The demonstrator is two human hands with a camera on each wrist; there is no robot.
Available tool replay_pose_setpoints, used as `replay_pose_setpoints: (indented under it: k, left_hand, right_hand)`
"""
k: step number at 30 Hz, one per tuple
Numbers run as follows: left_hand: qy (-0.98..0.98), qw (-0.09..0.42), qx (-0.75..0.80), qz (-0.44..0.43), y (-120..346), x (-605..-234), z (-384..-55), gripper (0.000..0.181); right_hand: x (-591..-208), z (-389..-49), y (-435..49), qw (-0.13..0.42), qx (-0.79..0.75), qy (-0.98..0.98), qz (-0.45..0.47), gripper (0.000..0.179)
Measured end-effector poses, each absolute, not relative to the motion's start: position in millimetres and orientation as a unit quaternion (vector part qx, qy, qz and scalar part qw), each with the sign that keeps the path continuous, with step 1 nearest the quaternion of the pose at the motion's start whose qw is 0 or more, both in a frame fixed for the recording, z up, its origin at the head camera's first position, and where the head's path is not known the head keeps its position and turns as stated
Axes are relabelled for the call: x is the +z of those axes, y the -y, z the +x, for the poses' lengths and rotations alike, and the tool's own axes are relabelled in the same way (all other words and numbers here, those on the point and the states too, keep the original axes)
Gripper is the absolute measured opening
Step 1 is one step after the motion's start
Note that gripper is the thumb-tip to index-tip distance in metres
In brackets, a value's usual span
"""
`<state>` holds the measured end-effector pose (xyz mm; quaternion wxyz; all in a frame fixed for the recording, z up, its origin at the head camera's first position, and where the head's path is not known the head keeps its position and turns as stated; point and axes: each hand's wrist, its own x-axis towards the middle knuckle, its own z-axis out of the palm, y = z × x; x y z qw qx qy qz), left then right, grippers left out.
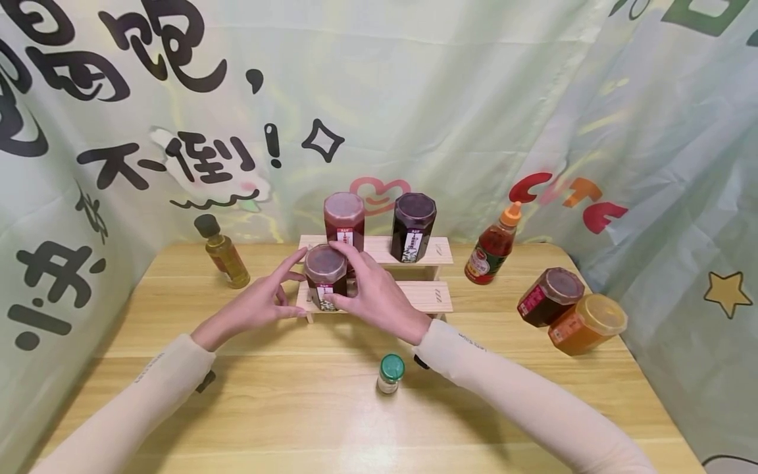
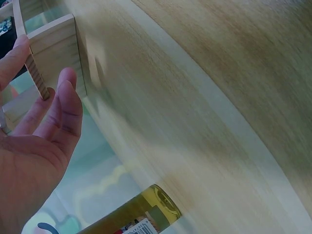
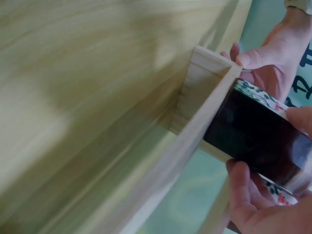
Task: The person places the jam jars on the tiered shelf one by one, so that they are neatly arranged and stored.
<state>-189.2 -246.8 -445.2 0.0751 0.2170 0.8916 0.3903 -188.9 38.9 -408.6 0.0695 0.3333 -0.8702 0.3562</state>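
Note:
My right hand (image 1: 385, 296) holds a dark jam jar (image 1: 327, 270) with a pale lid, fingers over its top and far side and thumb at its front. The jar stands upright at the left of the lower step of a small wooden two-step rack (image 1: 423, 296). In the right wrist view, the jar's dark side (image 3: 253, 131) lies between the fingers, its base right at the board. My left hand (image 1: 263, 299) grips the rack's left end; in the left wrist view the board's end (image 2: 39, 80) passes between its thumb and fingers.
On the upper step stand a red jar (image 1: 344, 214) and a dark jar (image 1: 414, 227). An oil bottle (image 1: 224, 253) is at left; a chili sauce bottle (image 1: 493, 247), a dark red jar (image 1: 551, 296) and an orange jar (image 1: 587, 324) at right. A green-capped shaker (image 1: 391, 373) stands in front.

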Motion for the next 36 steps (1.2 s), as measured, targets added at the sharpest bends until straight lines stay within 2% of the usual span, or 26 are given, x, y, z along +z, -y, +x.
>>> replay_pose_setpoints:
  k: [6, 17, 29, 36]
  left_hand:
    - [-0.892, 0.074, 0.392, 0.213, 247, -446, -188, 0.125]
    - [-0.889, 0.081, 0.399, 0.208, 247, -447, -188, 0.124]
    - [-0.894, 0.078, 0.39, 0.209, 245, -445, -190, 0.123]
    - [-0.893, 0.079, 0.392, 0.208, 246, -445, -189, 0.123]
  right_hand:
    - [-405, -185, -47, 0.059, 0.361, 0.865, 0.344, 0.099]
    - [-400, -176, -68, 0.031, 0.407, 0.863, 0.296, 0.101]
    - [-389, -164, -112, 0.049, 0.438, 0.859, 0.261, 0.089]
    - [-380, -155, -136, 0.077, 0.454, 0.852, 0.248, 0.079]
